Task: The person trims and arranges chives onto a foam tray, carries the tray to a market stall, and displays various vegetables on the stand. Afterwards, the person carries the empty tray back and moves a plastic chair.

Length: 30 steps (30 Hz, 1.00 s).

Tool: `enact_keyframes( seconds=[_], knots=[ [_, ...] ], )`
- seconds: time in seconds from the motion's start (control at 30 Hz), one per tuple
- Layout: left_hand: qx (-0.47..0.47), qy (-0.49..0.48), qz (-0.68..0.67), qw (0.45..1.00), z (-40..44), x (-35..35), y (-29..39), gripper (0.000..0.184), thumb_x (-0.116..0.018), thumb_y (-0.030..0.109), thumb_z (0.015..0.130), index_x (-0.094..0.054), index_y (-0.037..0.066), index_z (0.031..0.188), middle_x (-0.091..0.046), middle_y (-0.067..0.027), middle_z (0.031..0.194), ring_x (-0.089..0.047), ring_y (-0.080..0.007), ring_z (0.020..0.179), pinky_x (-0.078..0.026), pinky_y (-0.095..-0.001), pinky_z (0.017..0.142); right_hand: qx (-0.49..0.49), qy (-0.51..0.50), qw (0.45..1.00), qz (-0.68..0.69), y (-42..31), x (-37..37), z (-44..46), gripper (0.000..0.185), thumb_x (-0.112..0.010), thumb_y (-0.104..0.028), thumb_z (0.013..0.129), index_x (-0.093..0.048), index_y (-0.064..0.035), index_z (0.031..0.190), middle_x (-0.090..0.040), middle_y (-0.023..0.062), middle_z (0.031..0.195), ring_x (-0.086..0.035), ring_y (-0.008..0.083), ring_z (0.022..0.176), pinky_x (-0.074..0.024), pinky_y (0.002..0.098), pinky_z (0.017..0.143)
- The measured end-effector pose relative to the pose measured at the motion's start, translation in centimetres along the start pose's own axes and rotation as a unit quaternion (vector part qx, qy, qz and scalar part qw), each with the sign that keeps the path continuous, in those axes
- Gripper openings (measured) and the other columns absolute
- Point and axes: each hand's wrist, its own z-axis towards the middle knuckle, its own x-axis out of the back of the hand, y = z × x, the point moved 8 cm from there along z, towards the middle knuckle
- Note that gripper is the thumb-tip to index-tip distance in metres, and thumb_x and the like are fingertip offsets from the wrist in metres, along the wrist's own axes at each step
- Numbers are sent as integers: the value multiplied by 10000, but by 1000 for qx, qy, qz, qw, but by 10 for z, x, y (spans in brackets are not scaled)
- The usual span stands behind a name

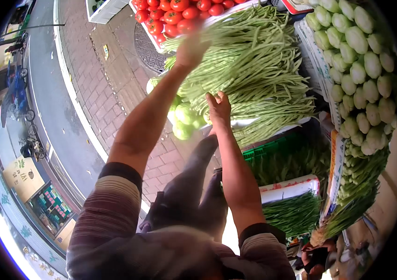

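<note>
A broad heap of long green beans [263, 60] lies ahead of me in a white tray. My left hand [193, 50] is stretched over the far left part of the heap, close to the tomatoes. Motion smears its fingers, so their pose and anything in them cannot be made out. Nearer to me, my right hand [220, 106] is at the beans' left ends with its fingers curled closed. It appears to grip a few bean ends, partly hidden by the fingers. Round pale green vegetables [184, 119] lie just left of this hand.
Red tomatoes [172, 17] fill a tray at the far end. Pale green gourds [357, 70] are piled in crates on the right. A green crate [273, 147] and a white box [310, 184] of thin greens stand nearer. Brick pavement [100, 93] and a road [49, 93] run along the left.
</note>
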Motion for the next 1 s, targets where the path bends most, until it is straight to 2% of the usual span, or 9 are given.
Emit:
enact_keyframes(
  seconds=[0.13, 0.17, 0.37, 0.47, 0.5, 0.6, 0.73, 0.77, 1.0],
  knots=[
    [78, -17, 77, 994, 15, -1, -98, 657, -714, 426, 812, -528, 64, 1328, -620, -225, 1223, -589, -367, 1156, -481, -451, 964, 17, 43, 998, 31, 72, 66, -32, 454, -670, -238, 911, -556, 75, 1218, -656, 149, 1061, -639, 191, 891, -496, 317, 838],
    [88, -42, 97, 991, 22, -2, -105, 699, -711, 445, 810, -495, 71, 1360, -605, -227, 1249, -578, -367, 1175, -475, -458, 970, 11, 107, 993, 41, 89, 102, -45, 385, -677, -199, 900, -596, 43, 1188, -666, 185, 1115, -640, 238, 1024, -504, 339, 879],
    [51, -200, 205, 957, 38, -43, -129, 893, -694, 583, 796, -335, 145, 1486, -573, -205, 1322, -531, -358, 1250, -431, -482, 1014, -165, 336, 918, -130, 171, 234, -73, 681, -747, -382, 819, -525, 95, 1252, -635, 256, 1139, -619, 365, 1042, -492, 406, 905],
    [16, -234, 207, 950, 35, -45, -114, 615, -707, 528, 812, -633, 49, 1190, -675, -175, 1088, -637, -305, 1039, -474, -468, 883, -167, 312, 927, -121, 188, 223, -47, 798, -784, -444, 757, -512, 115, 1257, -619, 272, 1179, -609, 396, 1067, -487, 430, 918],
    [30, -234, 167, 957, 35, -44, -109, 564, -708, 517, 814, -652, 38, 1105, -676, -167, 994, -645, -299, 956, -477, -459, 829, -94, 342, 925, -135, 196, 220, -39, 823, -810, -446, 710, -519, 109, 1243, -621, 284, 1175, -613, 405, 1072, -492, 443, 912],
    [54, -220, 58, 972, 4, -30, -70, 458, -722, 459, 828, -672, 6, 863, -642, -136, 673, -638, -297, 657, -466, -427, 635, -170, 367, 902, -149, 195, 221, -42, 768, -806, -402, 707, -533, 90, 1228, -624, 279, 1179, -609, 420, 1085, -490, 459, 917],
    [114, -263, 33, 957, -62, -52, -30, 417, -686, 421, 872, -671, 11, 944, -647, -145, 752, -605, -269, 704, -472, -415, 693, -49, 303, 940, -149, 151, 208, -45, 690, -783, -340, 702, -547, 57, 1215, -620, 270, 1176, -599, 425, 1088, -483, 463, 922],
    [93, -209, -38, 973, -72, -60, -28, 435, -689, 454, 864, -671, 26, 941, -664, -189, 778, -641, -385, 758, -485, -462, 717, -66, 312, 931, -176, 150, 207, -47, 685, -791, -341, 714, -546, 84, 1192, -623, 279, 1162, -608, 416, 1075, -485, 452, 914],
    [156, -47, 79, 983, -99, -51, -25, 675, -683, 468, 864, -536, -24, 1303, -600, -246, 1164, -555, -416, 1121, -458, -486, 939, -152, 327, 929, -87, 167, 215, -29, 667, -845, -367, 693, -595, 103, 1094, -673, 243, 1078, -657, 348, 968, -501, 400, 861]
  ],
)
